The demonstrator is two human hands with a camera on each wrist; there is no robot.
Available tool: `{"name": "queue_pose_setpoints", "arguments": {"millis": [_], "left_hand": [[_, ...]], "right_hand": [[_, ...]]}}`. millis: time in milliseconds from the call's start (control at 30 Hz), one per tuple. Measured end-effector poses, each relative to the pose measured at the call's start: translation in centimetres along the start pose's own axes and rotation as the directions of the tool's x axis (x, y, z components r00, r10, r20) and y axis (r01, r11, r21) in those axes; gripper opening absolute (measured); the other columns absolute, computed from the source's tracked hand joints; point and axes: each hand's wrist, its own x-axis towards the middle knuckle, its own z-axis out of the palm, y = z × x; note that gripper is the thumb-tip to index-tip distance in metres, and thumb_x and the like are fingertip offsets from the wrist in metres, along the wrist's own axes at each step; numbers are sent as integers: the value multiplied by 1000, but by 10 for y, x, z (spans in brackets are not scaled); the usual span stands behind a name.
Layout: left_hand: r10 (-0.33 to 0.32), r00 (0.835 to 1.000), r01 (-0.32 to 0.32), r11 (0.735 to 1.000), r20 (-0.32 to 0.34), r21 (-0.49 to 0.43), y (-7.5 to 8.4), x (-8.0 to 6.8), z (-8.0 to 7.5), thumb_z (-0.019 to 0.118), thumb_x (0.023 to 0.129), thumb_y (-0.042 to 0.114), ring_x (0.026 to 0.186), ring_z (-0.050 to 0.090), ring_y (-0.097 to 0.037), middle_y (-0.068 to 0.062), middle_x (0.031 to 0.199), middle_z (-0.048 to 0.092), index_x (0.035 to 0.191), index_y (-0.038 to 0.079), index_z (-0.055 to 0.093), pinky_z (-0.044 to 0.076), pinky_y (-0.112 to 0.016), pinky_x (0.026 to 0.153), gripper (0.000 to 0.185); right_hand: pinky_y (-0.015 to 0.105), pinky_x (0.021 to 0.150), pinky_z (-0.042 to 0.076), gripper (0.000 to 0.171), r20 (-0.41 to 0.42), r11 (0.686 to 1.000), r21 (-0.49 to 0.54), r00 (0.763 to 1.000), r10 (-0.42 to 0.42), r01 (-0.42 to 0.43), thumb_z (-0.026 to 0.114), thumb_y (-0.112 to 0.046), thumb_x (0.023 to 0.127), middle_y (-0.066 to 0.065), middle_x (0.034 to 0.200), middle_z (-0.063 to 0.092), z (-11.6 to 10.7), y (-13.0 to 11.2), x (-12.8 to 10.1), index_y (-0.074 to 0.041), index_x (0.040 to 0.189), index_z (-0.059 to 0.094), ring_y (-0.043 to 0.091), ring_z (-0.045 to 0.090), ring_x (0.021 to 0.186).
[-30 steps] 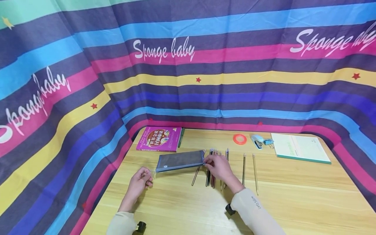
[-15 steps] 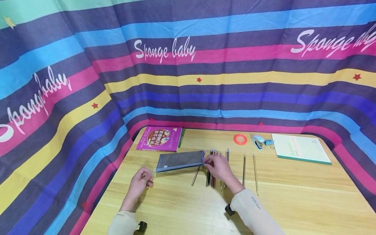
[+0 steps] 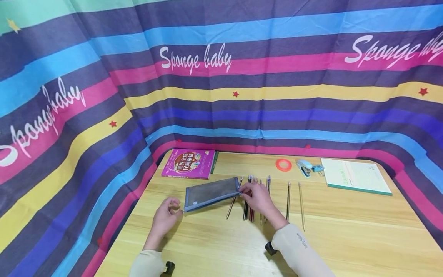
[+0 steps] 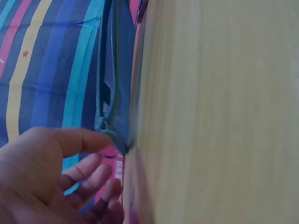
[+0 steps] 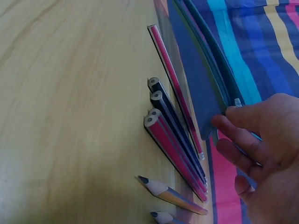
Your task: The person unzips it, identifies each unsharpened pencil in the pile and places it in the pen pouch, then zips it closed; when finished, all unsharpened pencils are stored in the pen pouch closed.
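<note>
A grey pencil case (image 3: 212, 191) with blue trim is tilted above the table, left end lower. Its zipper edges stand apart in the left wrist view. My right hand (image 3: 257, 197) pinches the right corner near the zipper end. My left hand (image 3: 165, 217) is at the left corner, its thumb against the zipper end (image 4: 103, 123) and its other fingers loosely bent, apart from the case. Beside and partly behind the right hand lie several pencils (image 3: 249, 200), red-striped and dark ones in the right wrist view, with a sharpened pencil (image 5: 170, 195) nearer.
At the back left lies a purple book (image 3: 188, 163). A red tape roll (image 3: 283, 164), a light blue stapler (image 3: 304, 168), blue clips (image 3: 317, 168) and a notebook (image 3: 355, 176) lie at the back right. Two pencils, one dark (image 3: 288, 201) and one pale (image 3: 302, 206), lie separately. A striped curtain (image 3: 242, 104) surrounds the table.
The case's left end has dropped lower and nearer the left hand. The left fingers, earlier closed on a clear strip at that corner, have spread apart. The right hand keeps its pinch.
</note>
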Motion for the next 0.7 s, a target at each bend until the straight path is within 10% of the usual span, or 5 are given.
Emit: {"name": "queue_pose_setpoints", "arguments": {"millis": [300, 700], "left_hand": [[318, 944, -322, 946, 85, 32, 29, 1, 22, 84, 82, 2, 101, 63, -22, -1, 106, 70, 110, 14, 72, 56, -39, 90, 34], [383, 896, -394, 919, 225, 7, 46, 11, 41, 85, 84, 9, 101, 68, -20, 2, 107, 72, 114, 16, 72, 57, -41, 95, 34]], "right_hand": [[40, 80, 59, 17, -12, 1000, 23, 1000, -15, 15, 81, -7, 86, -3, 88, 76, 1, 0, 1, -17, 100, 78, 8, 67, 76], [46, 89, 58, 19, 10, 998, 59, 1000, -2, 2, 81, -6, 85, -4, 90, 76, 2, -6, -1, -16, 101, 77, 11, 68, 83]]}}
